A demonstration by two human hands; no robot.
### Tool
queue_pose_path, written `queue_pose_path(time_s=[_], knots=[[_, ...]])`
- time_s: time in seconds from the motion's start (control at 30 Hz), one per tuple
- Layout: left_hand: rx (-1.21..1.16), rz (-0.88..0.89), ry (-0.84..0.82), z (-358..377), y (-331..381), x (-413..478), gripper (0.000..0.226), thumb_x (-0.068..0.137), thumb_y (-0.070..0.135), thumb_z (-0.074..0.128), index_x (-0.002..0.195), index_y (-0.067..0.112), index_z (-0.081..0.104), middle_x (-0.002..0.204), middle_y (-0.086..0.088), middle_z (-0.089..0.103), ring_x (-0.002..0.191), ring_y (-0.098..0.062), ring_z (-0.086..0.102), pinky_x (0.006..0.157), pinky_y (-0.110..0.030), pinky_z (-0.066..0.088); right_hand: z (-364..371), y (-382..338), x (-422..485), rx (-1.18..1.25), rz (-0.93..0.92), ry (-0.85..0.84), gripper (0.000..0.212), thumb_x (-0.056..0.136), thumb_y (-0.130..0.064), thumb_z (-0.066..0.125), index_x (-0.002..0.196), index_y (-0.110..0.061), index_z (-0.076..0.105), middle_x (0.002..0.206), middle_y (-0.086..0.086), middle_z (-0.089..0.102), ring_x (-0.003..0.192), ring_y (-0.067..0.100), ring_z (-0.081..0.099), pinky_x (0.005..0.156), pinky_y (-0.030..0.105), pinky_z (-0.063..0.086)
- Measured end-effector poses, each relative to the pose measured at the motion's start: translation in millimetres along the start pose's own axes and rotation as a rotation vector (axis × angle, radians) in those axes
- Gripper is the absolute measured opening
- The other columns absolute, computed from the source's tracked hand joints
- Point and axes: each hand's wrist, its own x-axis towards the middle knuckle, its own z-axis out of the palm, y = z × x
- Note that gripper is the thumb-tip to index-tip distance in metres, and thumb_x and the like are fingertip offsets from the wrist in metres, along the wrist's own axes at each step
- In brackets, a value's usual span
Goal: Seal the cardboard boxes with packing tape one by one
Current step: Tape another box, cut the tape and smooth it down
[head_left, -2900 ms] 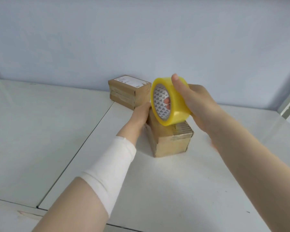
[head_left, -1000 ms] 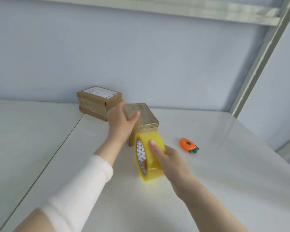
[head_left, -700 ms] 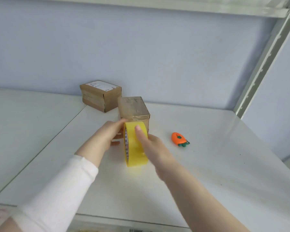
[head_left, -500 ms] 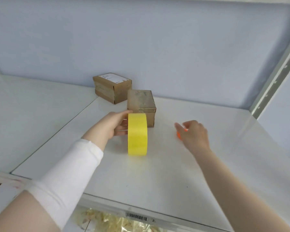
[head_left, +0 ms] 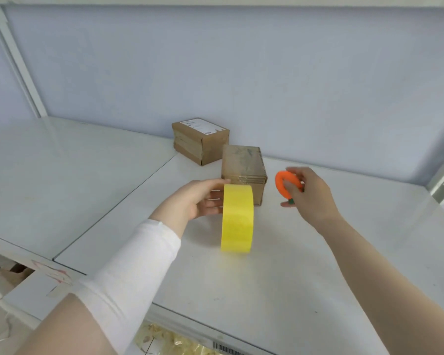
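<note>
White shelf surface point(head_left: 267, 290) under a pale blue wall point(head_left: 241, 73), with a seam running from the front edge toward the back on the left side, and a white metal upright point(head_left: 18, 65) in the far left corner. On the front lip of the shelf, a barcode label point(head_left: 226, 351), only partly in view.

Near the middle of the surface, standing on its edge, a yellow roll of packing tape point(head_left: 237, 219), its broad band turned to the camera. Just behind it, a brown cardboard box point(head_left: 242, 165) with glossy clear tape over the top and the front edge. Further back and to the left, close to the wall, a second brown cardboard box point(head_left: 200, 140) carrying a white printed label on top. Corner very near to the first box, contact not clear.

At the left side of the roll, the left hand point(head_left: 198, 201), coming out of a white sleeve point(head_left: 139, 265) on the forearm. Holding the roll: thumb laid at the top rim, fingers stretched almost straight to the left face, fingertips hidden behind the band.

To the right of the first box, the right hand point(head_left: 310, 193), with bare forearm. Fingers and thumb curled round a small orange carrot-shaped plastic object point(head_left: 283, 184) with a green end pointing down. Held beside the box, not touching it; whether fully clear of the surface, hard to tell
</note>
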Motion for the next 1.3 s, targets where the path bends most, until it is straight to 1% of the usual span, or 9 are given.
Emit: queue_pose_path(time_s=[0.17, 0.37, 0.6, 0.77, 0.93, 1.0, 1.17, 1.23, 1.3], knots=[[-0.013, 0.022, -0.043, -6, -5, 6, 0.008, 0.088, 0.017, 0.062, 0.082, 0.011, 0.064, 0.060, 0.001, 0.069, 0.050, -0.009, 0.065, 0.045, -0.019, 0.052, 26, -40, 12, -0.257, -0.339, -0.168, 0.023, 0.088, -0.011, 0.061, 0.110, -0.016, 0.063, 0.096, -0.009, 0.057, 0.086, 0.008, 0.050, 0.069, -0.002, 0.035], [-0.025, 0.045, -0.088, -11, -9, 13, 0.008, 0.085, 0.018, 0.064, 0.088, 0.010, 0.066, 0.079, -0.005, 0.069, 0.069, -0.015, 0.066, 0.053, -0.021, 0.055, 42, -47, 27, -0.356, -0.383, -0.310, 0.018, 0.075, -0.019, 0.076, 0.090, -0.022, 0.067, 0.079, -0.016, 0.058, 0.073, -0.005, 0.051, 0.064, -0.001, 0.037], [-0.026, 0.026, -0.072, -10, -8, 18, 0.011, 0.082, 0.016, 0.069, 0.090, 0.008, 0.065, 0.081, -0.005, 0.068, 0.070, -0.015, 0.066, 0.053, -0.021, 0.055, 48, -46, 41, -0.514, -0.534, -0.352, 0.020, 0.068, -0.015, 0.082, 0.085, -0.011, 0.071, 0.080, -0.006, 0.057, 0.078, 0.011, 0.052, 0.063, 0.006, 0.034], [-0.015, 0.019, -0.024, -9, -7, 21, 0.012, 0.082, 0.017, 0.068, 0.091, 0.008, 0.065, 0.082, -0.005, 0.068, 0.071, -0.015, 0.066, 0.049, -0.021, 0.052, 52, -48, 49, -0.613, -0.612, -0.400, 0.021, 0.070, -0.017, 0.080, 0.089, -0.010, 0.072, 0.088, 0.003, 0.064, 0.081, 0.013, 0.052, 0.065, 0.016, 0.037], [-0.003, 0.007, -0.032, -9, -7, 21, 0.014, 0.084, 0.016, 0.066, 0.095, 0.007, 0.065, 0.086, -0.007, 0.067, 0.073, -0.016, 0.065, 0.048, -0.021, 0.052, 47, -51, 52, -0.689, -0.695, -0.468, 0.017, 0.074, -0.014, 0.078, 0.089, -0.009, 0.072, 0.083, -0.005, 0.058, 0.081, 0.011, 0.051, 0.069, 0.017, 0.038], [0.002, 0.006, -0.034, -9, -6, 19, 0.015, 0.085, 0.015, 0.064, 0.097, 0.006, 0.064, 0.087, -0.007, 0.066, 0.072, -0.016, 0.065, 0.048, -0.021, 0.052, 39, -47, 51, -0.693, -0.708, -0.460, 0.012, 0.073, -0.009, 0.077, 0.083, -0.008, 0.072, 0.078, -0.006, 0.055, 0.077, 0.011, 0.050, 0.065, 0.013, 0.036], [0.016, 0.006, -0.028, -10, -5, 14, 0.009, 0.084, 0.015, 0.063, 0.090, 0.009, 0.065, 0.083, -0.005, 0.066, 0.070, -0.016, 0.065, 0.049, -0.022, 0.053, 8, -31, 49, -0.783, -0.589, -0.488, 0.012, 0.073, -0.011, 0.078, 0.083, -0.012, 0.072, 0.078, -0.005, 0.057, 0.076, 0.015, 0.055, 0.064, 0.020, 0.038], [0.030, 0.009, -0.035, -9, -4, 11, 0.007, 0.085, 0.017, 0.064, 0.088, 0.011, 0.065, 0.083, -0.004, 0.065, 0.070, -0.015, 0.065, 0.049, -0.021, 0.052, 3, -33, 48, -0.604, -0.541, -0.409, 0.014, 0.072, -0.011, 0.079, 0.081, -0.017, 0.070, 0.081, -0.002, 0.063, 0.075, 0.009, 0.057, 0.064, 0.012, 0.038], [0.039, 0.020, -0.043, -7, -2, 7, 0.007, 0.085, 0.018, 0.065, 0.088, 0.012, 0.065, 0.082, -0.003, 0.065, 0.070, -0.015, 0.065, 0.049, -0.022, 0.053, 8, -36, 48, -0.404, -0.481, -0.295, 0.018, 0.073, -0.011, 0.078, 0.082, -0.022, 0.067, 0.078, -0.012, 0.062, 0.073, -0.005, 0.056, 0.063, 0.003, 0.037]])
